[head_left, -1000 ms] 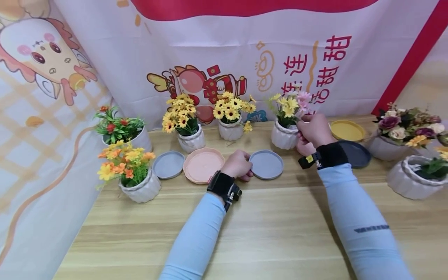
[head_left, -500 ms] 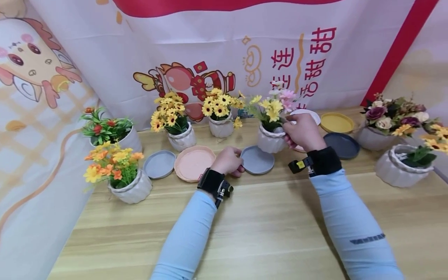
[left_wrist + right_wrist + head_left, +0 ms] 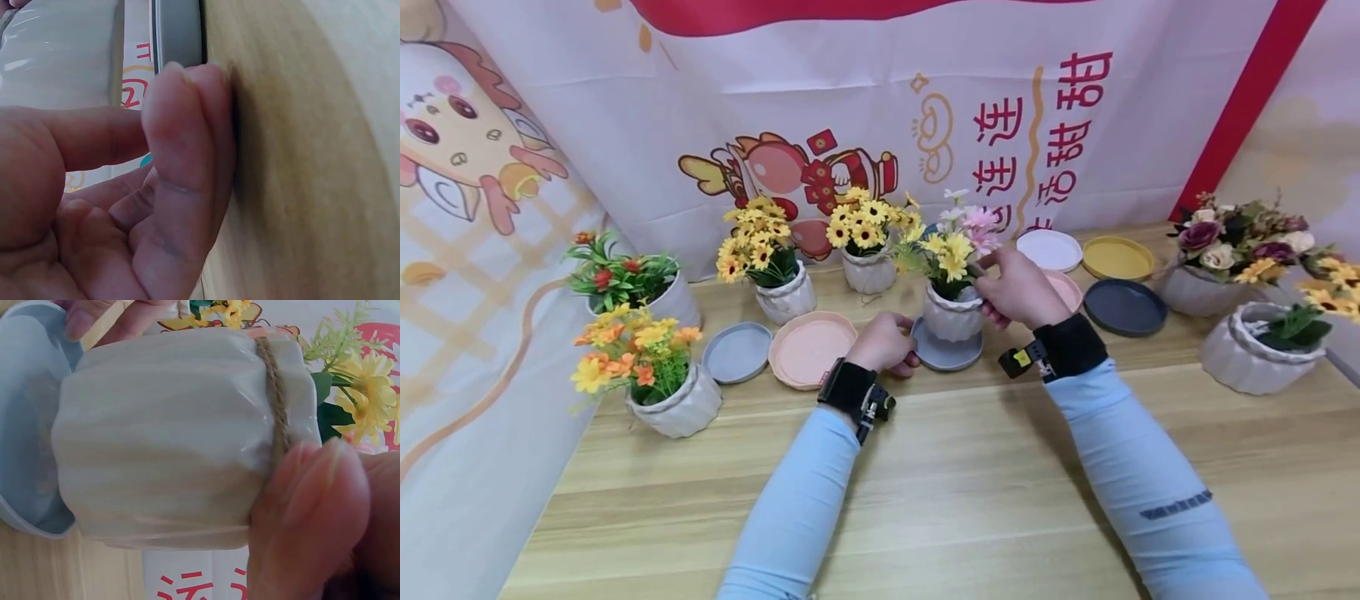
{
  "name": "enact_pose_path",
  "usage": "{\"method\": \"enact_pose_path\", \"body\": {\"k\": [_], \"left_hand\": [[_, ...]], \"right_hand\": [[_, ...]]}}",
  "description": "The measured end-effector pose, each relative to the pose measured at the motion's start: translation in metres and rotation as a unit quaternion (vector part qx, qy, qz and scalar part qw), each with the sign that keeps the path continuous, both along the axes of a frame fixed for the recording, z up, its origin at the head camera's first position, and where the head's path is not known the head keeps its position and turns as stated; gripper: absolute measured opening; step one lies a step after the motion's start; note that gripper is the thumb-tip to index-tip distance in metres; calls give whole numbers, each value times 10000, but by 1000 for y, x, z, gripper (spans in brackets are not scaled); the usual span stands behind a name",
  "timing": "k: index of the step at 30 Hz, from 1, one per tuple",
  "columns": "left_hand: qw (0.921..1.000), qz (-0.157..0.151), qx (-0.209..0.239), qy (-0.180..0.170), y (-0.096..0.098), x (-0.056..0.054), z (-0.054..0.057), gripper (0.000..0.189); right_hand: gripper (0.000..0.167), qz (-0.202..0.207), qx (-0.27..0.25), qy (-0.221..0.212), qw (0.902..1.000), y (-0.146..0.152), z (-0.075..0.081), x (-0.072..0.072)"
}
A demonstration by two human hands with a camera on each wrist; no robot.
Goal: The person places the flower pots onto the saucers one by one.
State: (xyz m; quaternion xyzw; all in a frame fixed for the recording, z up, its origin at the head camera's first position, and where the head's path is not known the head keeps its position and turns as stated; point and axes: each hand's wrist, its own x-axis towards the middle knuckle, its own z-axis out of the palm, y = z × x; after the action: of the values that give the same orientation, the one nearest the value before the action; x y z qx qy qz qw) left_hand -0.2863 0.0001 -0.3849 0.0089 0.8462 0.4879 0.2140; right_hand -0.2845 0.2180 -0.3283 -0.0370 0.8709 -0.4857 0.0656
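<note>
A white ribbed flower pot (image 3: pixel 953 315) with yellow and pink flowers stands over a blue-grey saucer (image 3: pixel 946 357). My right hand (image 3: pixel 1021 287) grips the pot at its rim, on the right side. In the right wrist view, the thumb lies by the twine around the neck of the pot (image 3: pixel 169 444). The pot's base is within the saucer's outline; whether it touches the bottom I cannot tell. At the saucer's left edge, my left hand (image 3: pixel 883 343) pinches the rim with curled fingers. The left wrist view shows those fingertips against the saucer (image 3: pixel 179 31), low by the table.
Left of the hands lie a peach saucer (image 3: pixel 812 350) and another blue-grey saucer (image 3: pixel 737 352). White (image 3: pixel 1049 248), pink (image 3: pixel 1064 288), yellow (image 3: pixel 1117 257) and dark navy (image 3: pixel 1125 307) saucers lie to the right. Several potted flowers line both sides and the back of the wooden table (image 3: pixel 955 483).
My right hand has carried the flower pot leftward from beside the blue-grey saucer to over it. The left hand has stayed at the saucer's edge. The head view has shifted slightly.
</note>
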Motion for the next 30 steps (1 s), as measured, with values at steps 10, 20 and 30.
{"method": "enact_pose_path", "body": {"k": [10, 20, 30], "left_hand": [[10000, -36, 17, 33, -1, -1, 1, 43], [10000, -32, 6, 53, -1, -1, -1, 43], [9999, 35, -114, 18, 1, -3, -2, 42]], "right_hand": [[41, 507, 309, -240, 9979, -6, -5, -2], [41, 624, 672, -411, 9949, -9, -13, -5], [39, 454, 522, -505, 9963, -11, -20, -8]]}}
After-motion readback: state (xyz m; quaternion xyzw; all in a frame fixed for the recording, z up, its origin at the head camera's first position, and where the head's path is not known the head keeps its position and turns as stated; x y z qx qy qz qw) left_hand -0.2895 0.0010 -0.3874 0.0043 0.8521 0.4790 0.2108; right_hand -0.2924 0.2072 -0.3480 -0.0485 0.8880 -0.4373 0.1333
